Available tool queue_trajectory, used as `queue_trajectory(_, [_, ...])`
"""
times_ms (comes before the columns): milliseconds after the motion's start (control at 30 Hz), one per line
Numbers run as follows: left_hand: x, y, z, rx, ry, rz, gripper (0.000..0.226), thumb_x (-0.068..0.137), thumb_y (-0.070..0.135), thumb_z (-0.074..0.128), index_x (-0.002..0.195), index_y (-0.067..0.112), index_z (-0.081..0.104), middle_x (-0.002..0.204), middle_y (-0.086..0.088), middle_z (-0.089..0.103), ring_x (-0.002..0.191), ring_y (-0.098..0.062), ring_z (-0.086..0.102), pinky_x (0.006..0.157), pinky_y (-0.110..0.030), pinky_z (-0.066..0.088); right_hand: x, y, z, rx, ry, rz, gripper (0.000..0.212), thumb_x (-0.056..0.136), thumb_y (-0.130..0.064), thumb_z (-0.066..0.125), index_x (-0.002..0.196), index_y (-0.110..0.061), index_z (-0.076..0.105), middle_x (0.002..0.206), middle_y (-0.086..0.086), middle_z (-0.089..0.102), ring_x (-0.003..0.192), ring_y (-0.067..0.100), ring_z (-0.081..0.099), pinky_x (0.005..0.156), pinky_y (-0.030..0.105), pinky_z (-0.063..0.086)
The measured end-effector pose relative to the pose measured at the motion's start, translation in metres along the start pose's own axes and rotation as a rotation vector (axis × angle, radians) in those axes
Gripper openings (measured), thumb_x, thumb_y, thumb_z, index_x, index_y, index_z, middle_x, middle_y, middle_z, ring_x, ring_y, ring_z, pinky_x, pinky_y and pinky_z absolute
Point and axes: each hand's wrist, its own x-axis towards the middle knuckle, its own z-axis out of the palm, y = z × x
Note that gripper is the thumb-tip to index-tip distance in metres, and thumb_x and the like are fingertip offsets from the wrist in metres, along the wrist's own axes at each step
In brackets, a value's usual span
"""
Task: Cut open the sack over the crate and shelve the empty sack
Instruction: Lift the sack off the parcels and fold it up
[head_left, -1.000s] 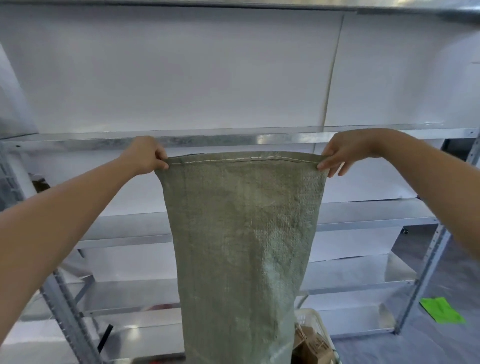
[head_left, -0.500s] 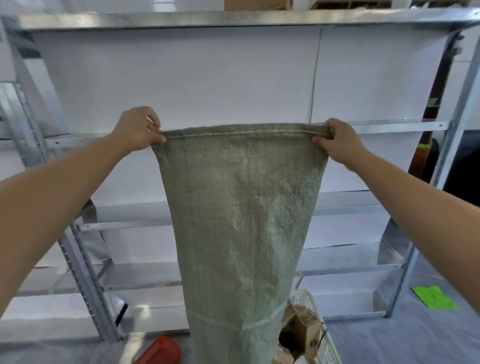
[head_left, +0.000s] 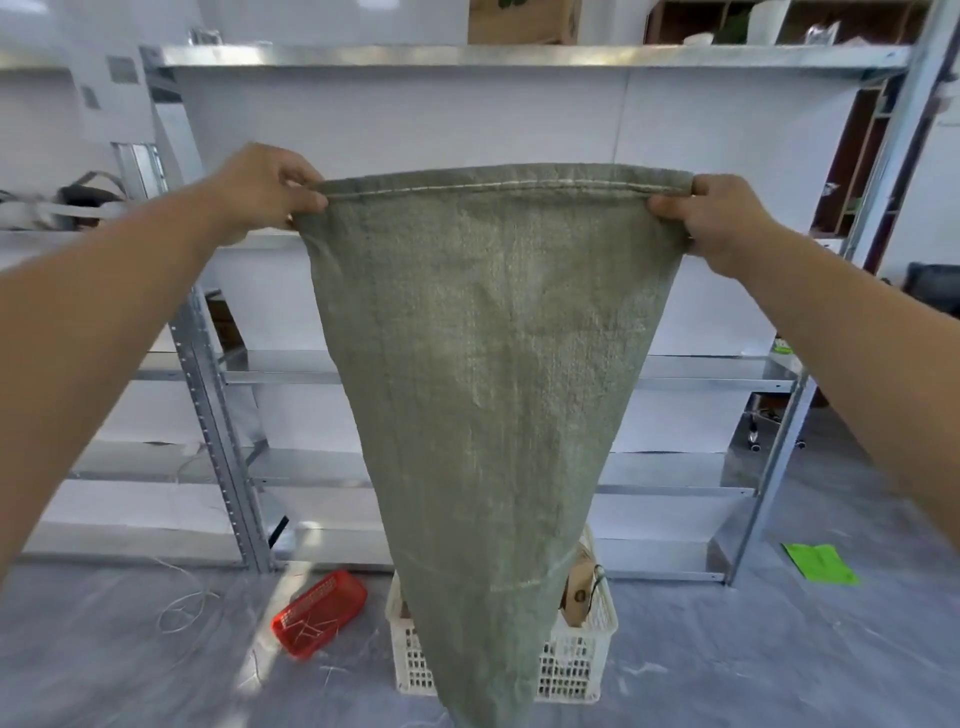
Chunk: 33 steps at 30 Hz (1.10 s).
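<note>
Fingers (head_left: 305, 200) of the left hand (head_left: 265, 189) and the right hand (head_left: 714, 221) are clamped on the two top corners of the green woven sack (head_left: 493, 364), which hangs limp and flat right over the white crate (head_left: 576, 660) on the floor (head_left: 156, 649). It looks empty, so probably super light, floppy and a bit slick. The stitched hem (head_left: 498, 186) seems the best grip, and it likely wants folding before it goes on the metal shelf (head_left: 691, 371).

**Sack (head_left: 483, 364) hangs before the rack (head_left: 519, 54), over the crate (head_left: 571, 670)**

The left hand (head_left: 265, 192) holds the sack's top left corner and the right hand (head_left: 711, 218) its top right. The crate stands on the floor behind the sack's lower end, with a box (head_left: 576, 592) in it. A basket (head_left: 319, 613) lies just left of the crate, and a sheet (head_left: 821, 564) lies well to the right.
</note>
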Motion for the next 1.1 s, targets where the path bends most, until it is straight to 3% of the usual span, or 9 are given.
queue_trajectory(133, [-0.022,-0.003,0.009,0.054,-0.049,0.033,0.022,0.086,0.005,0.059,0.107,-0.003,0.060,0.103,-0.013,0.053,0.093,-0.024,0.048,0.070,-0.025,0.045,-0.025,0.007,-0.009,-0.218,0.060,-0.161,0.012,0.086,-0.010,0.061,0.086,-0.017,0.051,0.075,-0.002,0.048,0.086,0.019,0.045,0.065,0.027,0.040])
queue_trajectory(267, [-0.039,-0.017,0.029,0.385,-0.201,0.101,0.016,0.083,0.003,0.062,0.098,-0.002,0.062,0.107,-0.020,0.061,0.095,-0.028,0.051,0.083,-0.031,0.037,-0.044,0.028,-0.010,-0.666,-0.110,-0.252,0.014,0.083,-0.003,0.058,0.090,-0.015,0.052,0.091,0.010,0.050,0.086,0.023,0.046,0.070,0.028,0.034])
queue_trajectory(433, [-0.049,-0.016,0.044,0.538,-0.185,0.175,0.013,0.087,0.005,0.055,0.099,0.000,0.058,0.106,-0.022,0.058,0.097,-0.034,0.053,0.082,-0.039,0.040,-0.058,0.030,-0.010,-0.928,-0.087,-0.238,0.027,0.080,0.001,0.048,0.103,-0.012,0.051,0.090,0.011,0.052,0.080,0.028,0.047,0.066,0.032,0.036])
queue_trajectory(600, [-0.050,-0.016,0.052,0.517,-0.058,0.234,0.008,0.089,0.000,0.045,0.083,0.001,0.050,0.098,-0.028,0.053,0.079,-0.030,0.046,0.071,-0.039,0.037,-0.065,0.014,-0.009,-1.112,0.040,-0.186,0.022,0.076,-0.007,0.053,0.097,-0.009,0.049,0.088,0.012,0.051,0.080,0.030,0.049,0.070,0.033,0.037])
queue_trajectory(700, [-0.053,-0.010,0.051,0.528,-0.046,0.310,0.011,0.091,0.002,0.043,0.098,-0.003,0.050,0.105,-0.024,0.047,0.087,-0.036,0.047,0.078,-0.042,0.039,-0.068,-0.002,0.000,-1.417,-0.050,-0.235,0.054,0.078,-0.025,0.064,0.121,-0.003,0.040,0.104,0.015,0.054,0.100,0.035,0.056,0.092,0.046,0.038])
queue_trajectory(767, [-0.055,-0.005,0.052,0.519,-0.024,0.375,0.013,0.091,0.001,0.042,0.101,-0.003,0.049,0.105,-0.024,0.047,0.088,-0.038,0.048,0.078,-0.043,0.039,-0.074,-0.009,0.014,-1.407,-0.226,-0.296,0.074,0.074,-0.041,0.070,0.129,-0.008,0.033,0.116,0.013,0.056,0.107,0.033,0.055,0.094,0.047,0.038])
queue_trajectory(967, [-0.063,-0.012,0.046,0.636,-0.017,0.433,0.012,0.084,0.005,0.050,0.095,0.000,0.050,0.101,-0.022,0.049,0.077,-0.036,0.051,0.062,-0.039,0.039,-0.089,-0.008,0.041,-1.423,-0.286,-0.456,0.020,0.085,-0.034,0.060,0.099,-0.019,0.059,0.087,0.003,0.058,0.087,0.024,0.057,0.071,0.032,0.041])
queue_trajectory(1033, [-0.066,-0.006,0.044,0.717,-0.106,0.361,0.030,0.078,0.024,0.058,0.098,0.003,0.049,0.106,-0.017,0.051,0.081,-0.029,0.050,0.066,-0.034,0.039,-0.095,0.005,0.051,-1.346,-0.209,-0.616,0.004,0.086,-0.020,0.057,0.086,-0.016,0.055,0.079,0.002,0.050,0.073,0.025,0.052,0.059,0.028,0.034])
queue_trajectory(1100, [-0.070,0.010,0.047,0.701,-0.292,0.291,0.063,0.076,0.053,0.061,0.119,0.010,0.044,0.123,-0.012,0.050,0.100,-0.028,0.051,0.084,-0.035,0.043,-0.103,0.020,0.063,-1.249,-0.103,-0.756,0.014,0.071,0.001,0.063,0.076,-0.009,0.055,0.070,0.008,0.052,0.056,0.027,0.053,0.047,0.019,0.020])
